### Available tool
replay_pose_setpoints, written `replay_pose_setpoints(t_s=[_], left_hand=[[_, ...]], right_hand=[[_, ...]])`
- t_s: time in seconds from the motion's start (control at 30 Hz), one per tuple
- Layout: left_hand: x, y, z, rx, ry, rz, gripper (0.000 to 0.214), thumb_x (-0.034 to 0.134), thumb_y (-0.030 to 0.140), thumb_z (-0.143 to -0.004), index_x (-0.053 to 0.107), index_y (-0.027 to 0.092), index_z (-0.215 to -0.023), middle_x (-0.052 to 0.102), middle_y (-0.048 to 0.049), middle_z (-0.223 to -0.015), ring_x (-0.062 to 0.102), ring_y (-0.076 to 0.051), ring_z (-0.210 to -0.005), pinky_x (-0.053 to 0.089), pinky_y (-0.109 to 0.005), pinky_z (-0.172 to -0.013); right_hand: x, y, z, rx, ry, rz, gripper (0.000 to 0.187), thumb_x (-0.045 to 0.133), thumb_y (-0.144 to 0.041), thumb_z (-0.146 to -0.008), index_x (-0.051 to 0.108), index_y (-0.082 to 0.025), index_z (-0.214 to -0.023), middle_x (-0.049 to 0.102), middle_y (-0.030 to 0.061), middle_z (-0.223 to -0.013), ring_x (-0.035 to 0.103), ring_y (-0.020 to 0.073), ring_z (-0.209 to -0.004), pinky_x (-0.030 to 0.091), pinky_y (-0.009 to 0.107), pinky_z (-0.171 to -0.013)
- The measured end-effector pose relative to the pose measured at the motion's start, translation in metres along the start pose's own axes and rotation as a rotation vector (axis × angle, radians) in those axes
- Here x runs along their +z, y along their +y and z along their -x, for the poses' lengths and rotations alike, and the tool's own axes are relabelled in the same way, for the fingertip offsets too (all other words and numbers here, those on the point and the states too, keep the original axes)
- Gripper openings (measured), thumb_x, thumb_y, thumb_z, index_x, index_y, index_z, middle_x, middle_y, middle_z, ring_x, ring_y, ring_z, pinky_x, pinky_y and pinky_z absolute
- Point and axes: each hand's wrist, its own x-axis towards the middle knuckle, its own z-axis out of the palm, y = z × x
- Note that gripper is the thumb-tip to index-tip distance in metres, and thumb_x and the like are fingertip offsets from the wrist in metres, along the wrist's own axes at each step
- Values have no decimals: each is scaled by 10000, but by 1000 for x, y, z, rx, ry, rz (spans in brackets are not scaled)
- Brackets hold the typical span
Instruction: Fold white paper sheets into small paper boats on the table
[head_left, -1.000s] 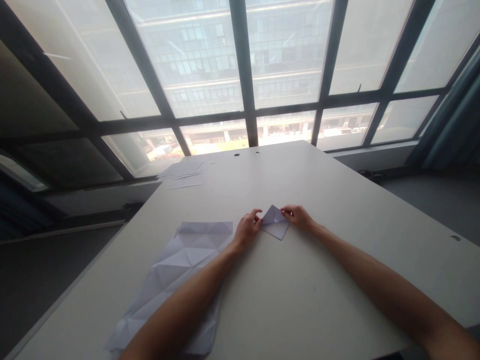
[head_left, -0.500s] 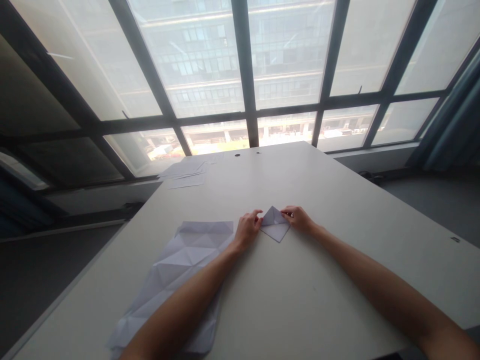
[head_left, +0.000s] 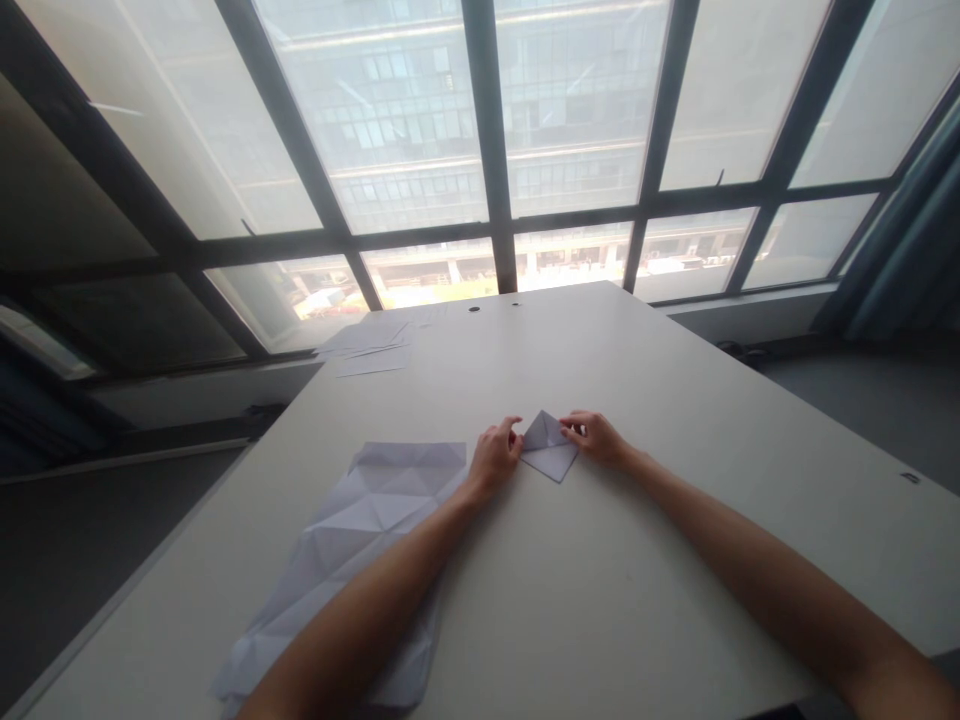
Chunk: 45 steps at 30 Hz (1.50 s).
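A small folded piece of white paper (head_left: 551, 460) lies on the white table, one corner pointing toward me and a creased triangular flap at its far side. My left hand (head_left: 495, 456) is at its left corner, fingers curled against the edge with the index finger raised. My right hand (head_left: 596, 437) pinches the right corner between thumb and fingers. Under my left forearm lies a larger white sheet (head_left: 382, 510) covered with triangular creases; part of it is hidden by the arm.
The white table (head_left: 637, 600) reaches toward tall windows (head_left: 570, 110) with dark frames. Several flat paper sheets (head_left: 371, 350) lie at its far left edge. A round dark hole (head_left: 474, 309) sits near the far end. A blue curtain (head_left: 877, 265) hangs at the right.
Both hands and the folded paper have shifted very slightly left. The grip on the paper looks nearly the same.
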Motion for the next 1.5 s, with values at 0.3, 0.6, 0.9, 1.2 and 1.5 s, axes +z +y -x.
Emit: replay_pose_setpoints(t_s=[0.3, 0.6, 0.9, 1.2, 1.5], left_hand=[[-1, -2, 2, 95, 3, 12, 416, 540, 148, -859, 608, 246, -1257, 674, -47, -1013, 623, -191, -923, 475, -329, -889], [5, 7, 6, 332, -284, -32, 642, 368, -31, -793, 534, 239, -1352, 450, -68, -1475, 373, -184, -1389, 196, -455, -1179], [11, 12, 15, 274, -376, -236, 621, 356, 470, -975, 300, 137, -1496, 234, -159, -1571, 178, -269, -1464, 157, -466, -1174], [5, 20, 15, 266, -424, -291, 681, 223, 557, -979, 115, 196, -1547, 139, -98, -1602, 88, -251, -1481, 111, -480, -1174], [9, 16, 17, 168, -392, -367, 760, 233, 583, -954, 183, 87, -1528, 160, -162, -1586, 118, -283, -1476, 88, -507, -1170]], right_hand=[[3, -4, 1, 35, 36, 130, 292, 527, -223, -890, 721, -246, -1107, 684, 45, -890, 593, 166, -752, 433, 262, -740], [4, -10, 5, 78, 44, 319, 170, 577, -275, -879, 726, -238, -952, 647, 41, -868, 605, 162, -745, 408, 251, -694], [6, -18, 7, 98, 108, 410, 264, 453, -219, -944, 700, -198, -1035, 670, 101, -999, 603, 214, -953, 437, 291, -854], [26, -36, 17, -145, -175, 417, 608, 246, -475, -1006, 318, -127, -1500, 323, 129, -1545, 258, 248, -1435, 168, 455, -1172], [30, -31, 19, 60, -268, 518, 813, 117, -648, -948, 206, -85, -1528, 173, 161, -1580, 115, 268, -1474, 32, 528, -1170]])
